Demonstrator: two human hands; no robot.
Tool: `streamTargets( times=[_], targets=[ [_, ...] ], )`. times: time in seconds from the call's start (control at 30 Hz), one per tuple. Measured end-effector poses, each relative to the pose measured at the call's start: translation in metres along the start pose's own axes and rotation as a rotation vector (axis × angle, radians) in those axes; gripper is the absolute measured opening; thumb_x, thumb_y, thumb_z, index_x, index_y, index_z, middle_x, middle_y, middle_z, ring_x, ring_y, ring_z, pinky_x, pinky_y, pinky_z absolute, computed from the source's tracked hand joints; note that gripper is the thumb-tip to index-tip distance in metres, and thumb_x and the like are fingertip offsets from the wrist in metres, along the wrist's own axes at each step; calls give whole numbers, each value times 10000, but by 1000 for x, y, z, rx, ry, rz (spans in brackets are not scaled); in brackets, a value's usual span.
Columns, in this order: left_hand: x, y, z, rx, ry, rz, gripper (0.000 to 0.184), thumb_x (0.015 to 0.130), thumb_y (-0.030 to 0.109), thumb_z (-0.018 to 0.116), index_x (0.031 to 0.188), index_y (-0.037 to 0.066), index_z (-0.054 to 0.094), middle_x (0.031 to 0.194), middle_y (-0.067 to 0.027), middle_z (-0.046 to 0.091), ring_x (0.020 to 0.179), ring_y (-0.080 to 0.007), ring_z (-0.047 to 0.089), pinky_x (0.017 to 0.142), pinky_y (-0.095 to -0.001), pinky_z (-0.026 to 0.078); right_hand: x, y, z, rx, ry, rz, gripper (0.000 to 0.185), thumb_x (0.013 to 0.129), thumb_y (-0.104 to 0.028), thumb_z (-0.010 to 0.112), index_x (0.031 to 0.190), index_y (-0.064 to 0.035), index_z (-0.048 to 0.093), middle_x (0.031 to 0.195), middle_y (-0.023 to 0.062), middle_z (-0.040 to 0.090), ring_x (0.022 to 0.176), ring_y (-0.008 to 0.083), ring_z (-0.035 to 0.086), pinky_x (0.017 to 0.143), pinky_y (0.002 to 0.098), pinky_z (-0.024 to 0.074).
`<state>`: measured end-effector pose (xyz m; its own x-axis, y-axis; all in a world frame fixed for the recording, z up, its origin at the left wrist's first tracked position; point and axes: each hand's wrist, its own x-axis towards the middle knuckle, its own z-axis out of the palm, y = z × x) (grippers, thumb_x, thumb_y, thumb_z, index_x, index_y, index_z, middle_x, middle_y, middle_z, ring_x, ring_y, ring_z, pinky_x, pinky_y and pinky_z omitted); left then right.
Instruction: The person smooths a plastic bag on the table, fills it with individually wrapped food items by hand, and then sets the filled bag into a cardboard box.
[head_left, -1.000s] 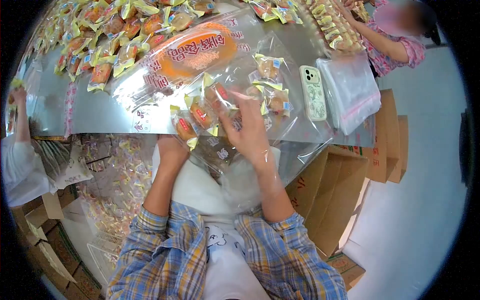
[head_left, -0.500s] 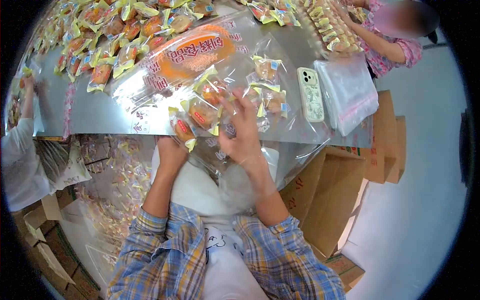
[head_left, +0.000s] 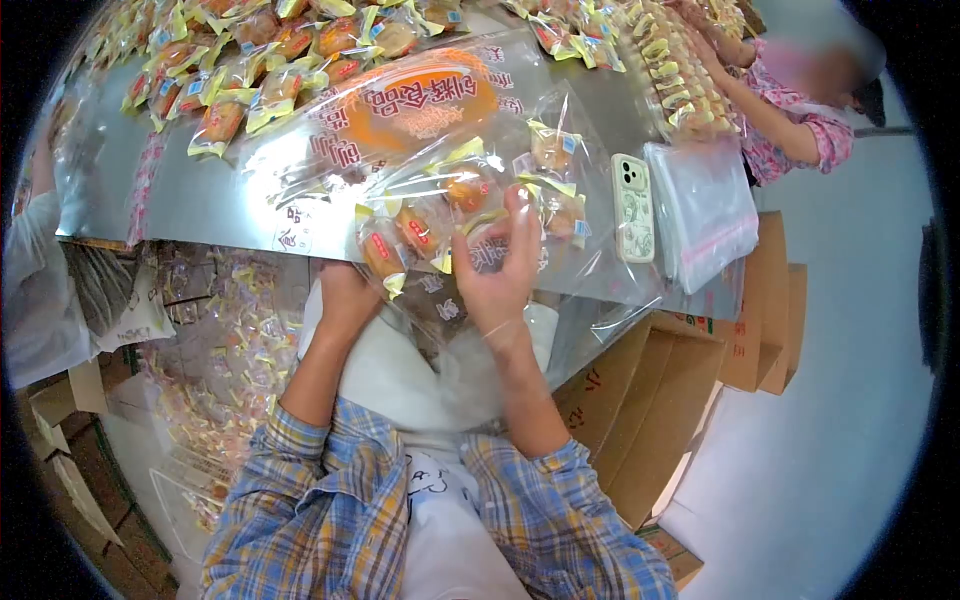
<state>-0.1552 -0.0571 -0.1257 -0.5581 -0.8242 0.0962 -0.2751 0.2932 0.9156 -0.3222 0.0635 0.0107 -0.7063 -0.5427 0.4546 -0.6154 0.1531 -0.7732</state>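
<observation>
My right hand (head_left: 497, 285) is at the table edge, thumb and fingers apart, with clear film over its wrist; it seems to be inside a large clear plastic bag (head_left: 450, 345). Just beyond its fingers are wrapped cakes: one on the left (head_left: 380, 252), a second beside it (head_left: 418, 230) and a third behind (head_left: 465, 188). Two more, a rear cake (head_left: 552, 148) and a nearer cake (head_left: 562, 212), lie to the right under the film. My left hand (head_left: 347, 293) is low at the table's front edge beside the bag; its fingers are hidden.
A printed bag (head_left: 430, 100) lies flat on the metal table (head_left: 105, 190). Many wrapped cakes (head_left: 290, 85) cover the back. On the right are a phone (head_left: 633, 210) and stacked clear bags (head_left: 705, 215). Cardboard boxes (head_left: 650, 410) stand below. A co-worker (head_left: 790, 125) is at far right.
My right hand has drawn back slightly from the cakes, and its fingers now point upward, apart. The left hand stays low at the edge. The view has shifted a little.
</observation>
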Motion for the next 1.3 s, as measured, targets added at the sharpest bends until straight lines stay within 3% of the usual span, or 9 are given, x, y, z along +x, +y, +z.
streamTargets(
  times=[0.17, 0.3, 0.4, 0.43, 0.57, 0.63, 0.73, 0.93, 1.3],
  targets=[
    [-10, 27, -15, 94, -22, 93, 234, 859, 90, 766, 1051, 1, 667, 997, -99, 687, 904, -235, 675, 855, -354, 536, 12, -5, -5, -396, -36, -90, 723, 788, -158, 853, 1413, -1, 524, 1318, 163, 564, 1028, 289, 581, 943, 384, 482],
    [-27, 51, -29, 88, 78, 282, 132, 860, 113, 733, 854, -7, 678, 691, -99, 629, 628, -201, 606, 647, -301, 494, 17, -3, -8, -306, -100, -125, 704, 770, -50, 826, 1409, -32, 531, 1339, 163, 534, 1200, 358, 531, 1042, 426, 443],
    [-37, 81, -28, -236, 181, 290, 123, 888, 79, 703, 959, -13, 665, 820, -86, 652, 727, -154, 608, 678, -298, 511, 15, 6, -6, -184, -90, -216, 696, 773, 45, 773, 1420, -45, 531, 1376, 164, 498, 1312, 378, 483, 1098, 445, 418],
    [-45, 86, -20, -537, 207, 64, 253, 919, 79, 688, 1138, -29, 624, 1154, -119, 631, 870, -169, 612, 718, -279, 533, 16, 1, -7, -144, -88, -206, 693, 777, 71, 752, 1423, -45, 530, 1393, 168, 482, 1334, 380, 473, 1100, 449, 423],
    [-36, 128, -14, -495, 257, -74, 477, 982, 129, 669, 1420, 23, 512, 1486, -131, 436, 1121, -181, 583, 828, -310, 590, 3, -5, -6, 3, -117, -106, 805, 792, 130, 667, 1527, -15, 372, 1489, 212, 388, 1423, 401, 400, 1139, 442, 424],
    [-29, 136, -19, -384, 223, -33, 497, 979, 138, 677, 1436, 36, 512, 1487, -120, 445, 1111, -181, 587, 835, -306, 590, 2, -9, -9, 253, -202, 37, 849, 792, 130, 647, 1554, 27, 288, 1557, 247, 307, 1420, 418, 406, 1104, 420, 460],
    [-27, 137, -22, -321, 189, -4, 524, 976, 170, 693, 1452, 48, 512, 1482, -103, 457, 1099, -177, 591, 836, -295, 584, 2, -16, -10, 524, -141, 103, 756, 778, 153, 621, 1497, 8, 438, 1488, 214, 449, 1355, 399, 502, 1060, 403, 491],
    [-26, 139, -22, -310, 177, 5, 556, 971, 206, 708, 1469, 62, 506, 1463, -82, 472, 1056, -156, 584, 821, -271, 566, 4, 21, -15, 58, -187, -376, 573, 723, 166, 600, 1232, -64, 726, 1270, 122, 684, 1253, 344, 623, 1014, 387, 511],
    [-25, 144, -22, -342, 176, -45, 568, 946, 169, 725, 1460, 59, 510, 1431, -75, 485, 995, -128, 567, 798, -252, 550, 15, 11, -6, 113, -331, -227, 830, 716, 19, 657, 1516, -140, 509, 1626, 226, 348, 1468, 454, 377, 1209, 471, 314]
  ],
)
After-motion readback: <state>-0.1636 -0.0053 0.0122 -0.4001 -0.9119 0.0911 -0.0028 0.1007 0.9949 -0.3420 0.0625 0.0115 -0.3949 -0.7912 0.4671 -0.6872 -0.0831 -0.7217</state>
